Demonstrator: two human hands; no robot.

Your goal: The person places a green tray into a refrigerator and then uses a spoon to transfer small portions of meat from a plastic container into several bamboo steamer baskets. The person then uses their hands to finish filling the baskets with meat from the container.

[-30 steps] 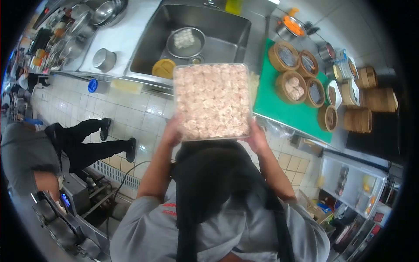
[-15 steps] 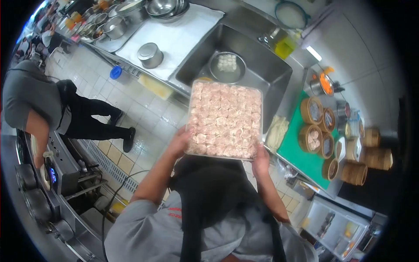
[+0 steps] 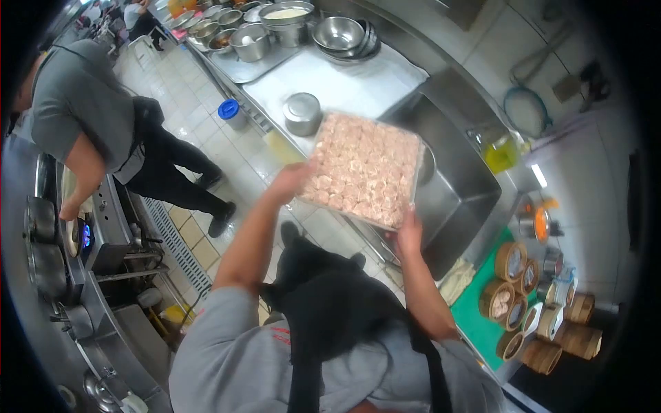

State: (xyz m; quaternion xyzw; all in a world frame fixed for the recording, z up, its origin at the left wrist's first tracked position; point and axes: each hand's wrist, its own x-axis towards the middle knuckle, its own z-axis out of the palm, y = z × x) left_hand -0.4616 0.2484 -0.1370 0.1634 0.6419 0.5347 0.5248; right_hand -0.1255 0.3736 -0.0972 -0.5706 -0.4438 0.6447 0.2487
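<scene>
A square tray (image 3: pixel 363 169) packed with rows of pinkish dumplings is held out in front of my body, tilted slightly in view. My left hand (image 3: pixel 292 182) grips its left edge, while my right hand (image 3: pixel 407 233) grips the lower right corner, with the fingers partly hidden under it. Behind the tray is the steel sink (image 3: pixel 461 193), and a bowl in it is mostly covered by the tray. Just beyond the tray's upper left corner stands an upturned metal pot (image 3: pixel 301 113) on a white cloth (image 3: pixel 372 86).
At left a co-worker (image 3: pixel 89 117) leans over a stove with a lit burner (image 3: pixel 85 234). Several bamboo steamers (image 3: pixel 511 261) sit on a green mat (image 3: pixel 475 316) at right. Stacked metal bowls (image 3: pixel 341 34) stand at the back; a blue-lidded container (image 3: pixel 230 110) is beside the counter.
The tray has turned clockwise and moved toward the white cloth and pot, carried by both hands. My view has swung left, and the co-worker appears more bent over the stove.
</scene>
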